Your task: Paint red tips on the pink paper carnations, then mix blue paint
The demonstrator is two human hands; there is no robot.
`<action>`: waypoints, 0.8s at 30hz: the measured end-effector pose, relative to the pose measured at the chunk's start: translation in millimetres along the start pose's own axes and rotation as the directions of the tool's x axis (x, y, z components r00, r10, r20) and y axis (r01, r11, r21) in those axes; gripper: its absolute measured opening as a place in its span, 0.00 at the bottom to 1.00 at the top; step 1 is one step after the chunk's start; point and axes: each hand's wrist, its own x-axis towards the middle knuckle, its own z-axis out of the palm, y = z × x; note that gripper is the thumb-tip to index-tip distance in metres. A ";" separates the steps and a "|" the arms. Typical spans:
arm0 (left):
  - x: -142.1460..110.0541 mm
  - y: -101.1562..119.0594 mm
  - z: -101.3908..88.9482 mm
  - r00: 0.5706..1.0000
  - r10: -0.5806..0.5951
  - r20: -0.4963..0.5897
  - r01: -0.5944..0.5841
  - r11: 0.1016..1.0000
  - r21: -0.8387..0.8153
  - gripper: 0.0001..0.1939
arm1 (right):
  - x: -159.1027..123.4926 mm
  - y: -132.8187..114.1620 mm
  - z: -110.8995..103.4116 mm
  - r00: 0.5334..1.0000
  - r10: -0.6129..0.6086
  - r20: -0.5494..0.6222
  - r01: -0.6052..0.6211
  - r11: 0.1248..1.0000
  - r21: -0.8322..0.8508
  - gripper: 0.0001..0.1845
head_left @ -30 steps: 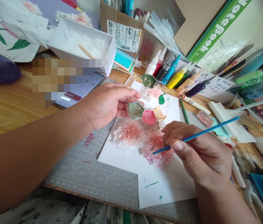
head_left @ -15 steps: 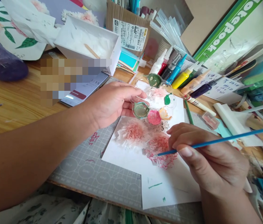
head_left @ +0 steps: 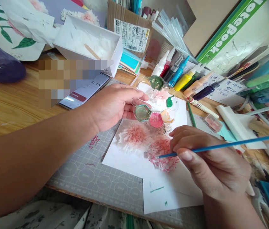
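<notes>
"While my left hand (head_left: pixel 115 108) grips a clear palette (head_left: pixel 143 113) by its left edge, my right hand (head_left: pixel 210 159) pinches a blue paintbrush (head_left: pixel 220 145) between thumb and fingers, seen here from my distant seat through the head camera."

"Which way does the paintbrush point?"

"Its bristle end points left across my view and slightly toward the near side. The long axis lies nearly level in the view, with the handle rising gently to the right, past my knuckles."

"And where is that tip?"

"At the upper left part of a paper flower with red edges (head_left: pixel 164 159). I cannot tell whether the bristles touch it."

"The hands themselves?"

"Well apart, each closed on its own tool. The palette is over the white paper (head_left: pixel 172 190), just beyond the blooms, its wells carrying dark green, bright green, pink and pale orange paint. Pink petals show through the clear plastic."

"What lies around them?"

"A paler paper flower (head_left: pixel 135 136) sits left of the red-edged one, both on the white paper, which lies over a gray cutting mat (head_left: pixel 84 171). A phone (head_left: pixel 86 90) rests beyond my left forearm, beside a white box (head_left: pixel 115 57). Paint bottles (head_left: pixel 182 81) stand tilted in a row beyond the palette, and a green stick (head_left: pixel 191 114) lies to its right."
</notes>
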 end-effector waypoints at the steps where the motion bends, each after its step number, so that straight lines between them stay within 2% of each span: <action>1: 0.0 0.1 0.2 1.000 -0.002 -0.002 0.002 1.000 -0.001 0.07 | -0.3 0.2 -0.6 1.000 -0.001 -0.010 0.001 1.000 -0.004 0.08; 6: 0.6 0.2 0.8 1.000 -0.001 -0.007 0.001 1.000 -0.006 0.06 | -1.6 -2.8 -3.5 0.997 0.011 -0.081 -0.014 0.999 -0.041 0.05; 13: 0.1 0.4 0.2 1.000 0.000 -0.006 0.000 1.000 -0.006 0.06 | -1.4 -3.2 -0.9 1.000 0.024 0.001 -0.024 1.000 0.016 0.06; 19: 0.3 -0.7 0.1 1.000 0.006 -0.005 -0.006 1.000 -0.001 0.07 | -3.9 -1.4 4.1 0.980 0.038 -0.194 -0.036 0.999 0.011 0.06; 24: 0.6 -0.5 0.3 1.000 0.004 -0.010 -0.004 1.000 0.005 0.07 | -2.8 2.1 2.1 0.994 0.047 -0.097 -0.047 0.999 0.006 0.06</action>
